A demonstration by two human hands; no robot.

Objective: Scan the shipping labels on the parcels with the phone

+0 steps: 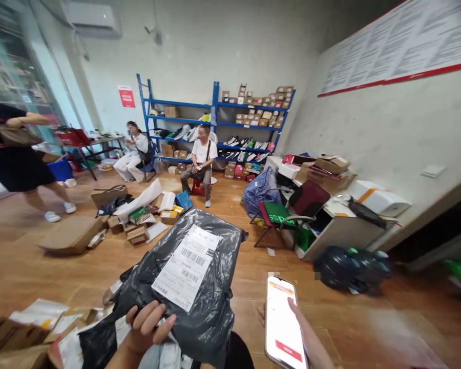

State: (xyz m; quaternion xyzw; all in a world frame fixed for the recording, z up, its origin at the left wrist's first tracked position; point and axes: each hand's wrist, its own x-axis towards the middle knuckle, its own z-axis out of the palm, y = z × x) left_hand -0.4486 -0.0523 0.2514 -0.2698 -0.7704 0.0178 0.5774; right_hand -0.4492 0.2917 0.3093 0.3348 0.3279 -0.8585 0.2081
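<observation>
The left hand (148, 323) is closed on the lower edge of a black plastic mailer bag (200, 287), fingers curled over the front of it and holding it up in front of the camera, above the wooden floor (42, 266). The bag is glossy and wrinkled, soft and fairly flat, wider at the top than at the gripped end. A white shipping label (187, 266) with printed barcodes is stuck on its front, tilted to the right. More crumpled plastic packaging hangs below the hand.

The right hand (303, 333) grips a smartphone (282, 323) from behind, with one finger laid across its right edge; the bright screen faces up, white with a red band near the bottom. The phone sits just right of the bag, not touching it.

On the floor beyond lie flattened cardboard boxes (71, 234) and opened parcels. Two people sit in front of blue shelves (215, 110) stacked with small boxes, and another person walks at the left.
</observation>
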